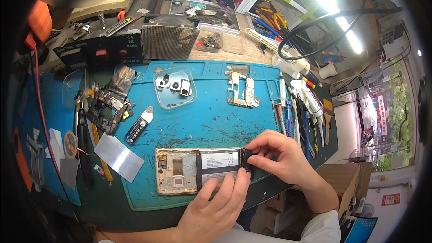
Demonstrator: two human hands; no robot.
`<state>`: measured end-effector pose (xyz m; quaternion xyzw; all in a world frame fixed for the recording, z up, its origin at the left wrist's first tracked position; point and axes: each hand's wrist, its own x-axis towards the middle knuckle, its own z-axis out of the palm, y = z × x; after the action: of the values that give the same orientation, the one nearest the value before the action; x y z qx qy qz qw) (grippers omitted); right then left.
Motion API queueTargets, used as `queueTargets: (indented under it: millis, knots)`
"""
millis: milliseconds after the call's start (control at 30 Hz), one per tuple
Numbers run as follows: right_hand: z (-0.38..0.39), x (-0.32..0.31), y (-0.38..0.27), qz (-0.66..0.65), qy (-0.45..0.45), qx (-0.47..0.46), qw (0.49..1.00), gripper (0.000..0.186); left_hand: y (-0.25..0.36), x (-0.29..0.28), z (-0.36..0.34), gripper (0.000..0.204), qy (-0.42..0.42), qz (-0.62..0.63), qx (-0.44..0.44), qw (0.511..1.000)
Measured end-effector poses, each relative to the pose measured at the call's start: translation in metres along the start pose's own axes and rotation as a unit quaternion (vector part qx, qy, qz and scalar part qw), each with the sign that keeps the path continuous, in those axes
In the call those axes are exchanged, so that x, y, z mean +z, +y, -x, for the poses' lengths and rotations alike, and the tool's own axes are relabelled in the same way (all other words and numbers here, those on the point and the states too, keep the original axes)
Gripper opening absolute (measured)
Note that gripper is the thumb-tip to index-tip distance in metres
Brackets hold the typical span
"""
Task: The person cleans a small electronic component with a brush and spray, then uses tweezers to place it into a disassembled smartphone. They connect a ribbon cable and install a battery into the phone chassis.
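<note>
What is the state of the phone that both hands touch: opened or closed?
Opened. No back cover sits on the phone, so its white-labelled battery and beige inner frame show from above.

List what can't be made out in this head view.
Head view:
Phone: right end partly covered by the right hand.
Battery: lower edge partly behind the left hand.
Dark bits in the clear box: too small to identify.
Blue screen: lower part cut off by the bottom edge.

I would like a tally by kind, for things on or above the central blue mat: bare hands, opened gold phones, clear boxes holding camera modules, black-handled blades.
Bare hands: 2 (left hand, right hand)
Opened gold phone: 1
Clear box: 1
Black-handled blade: 1
Total: 5
</note>
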<state>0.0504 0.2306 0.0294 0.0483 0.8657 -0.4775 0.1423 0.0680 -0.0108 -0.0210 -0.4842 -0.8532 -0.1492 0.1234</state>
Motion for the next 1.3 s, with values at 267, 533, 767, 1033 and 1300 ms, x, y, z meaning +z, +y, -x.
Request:
queueTargets:
  millis: [267, 533, 767, 1033, 1300]
  knots:
    - [0.001, 0.003, -0.002, 0.010, 0.013, -0.003, 1.000, 0.025, -0.002, -0.010, -0.005, 0.051, -0.016, -0.018, 0.011, 1.000]
    - [0.002, 0.007, -0.003, 0.012, 0.022, 0.011, 1.000, 0.024, 0.001, -0.003, -0.002, 0.053, -0.009, -0.017, -0.004, 1.000]
    - [-0.001, 0.012, -0.005, 0.022, 0.060, 0.011, 0.998, 0.017, 0.003, 0.007, -0.003, 0.043, 0.054, 0.008, -0.028, 0.998]
    - [-0.006, 0.014, -0.008, 0.019, 0.059, 0.045, 0.997, 0.014, 0.011, 0.013, 0.006, 0.055, 0.001, 0.089, -0.056, 0.994]
    - [-0.005, 0.008, -0.008, -0.009, 0.033, 0.051, 0.998, 0.021, 0.005, 0.002, 0.001, 0.056, -0.010, 0.069, -0.029, 0.997]
